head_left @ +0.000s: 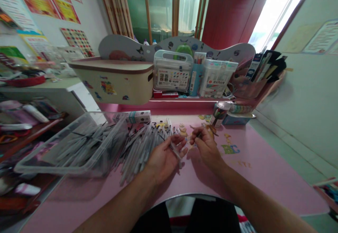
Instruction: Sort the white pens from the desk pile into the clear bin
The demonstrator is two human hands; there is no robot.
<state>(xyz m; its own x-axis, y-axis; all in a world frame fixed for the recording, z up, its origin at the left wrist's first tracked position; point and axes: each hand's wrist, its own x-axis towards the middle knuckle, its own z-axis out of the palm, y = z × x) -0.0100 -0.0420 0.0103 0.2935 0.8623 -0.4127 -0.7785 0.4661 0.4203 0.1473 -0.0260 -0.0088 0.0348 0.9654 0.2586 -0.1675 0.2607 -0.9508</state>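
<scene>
My left hand (165,157), palm up, holds a slim translucent pen (175,151) slantwise across its fingers. Facing it, a short gap to the right, my right hand (207,146) is closed in a pinch; whatever lies between its fingertips is too small and blurred to name. Many similar pens (139,146) lie in a loose pile on the pink desk (250,187), just left of my left hand. Further left stands a clear plastic bin (63,171) with more pens (84,145) heaped inside.
A small white box (138,116) lies behind the pile. A jar of pens (219,114) and a blue box (237,118) stand at the back right. Above, the shelf bears a cream storage box (126,85), a clear carry case (173,72), a marker case (218,79) and a pink holder (248,86).
</scene>
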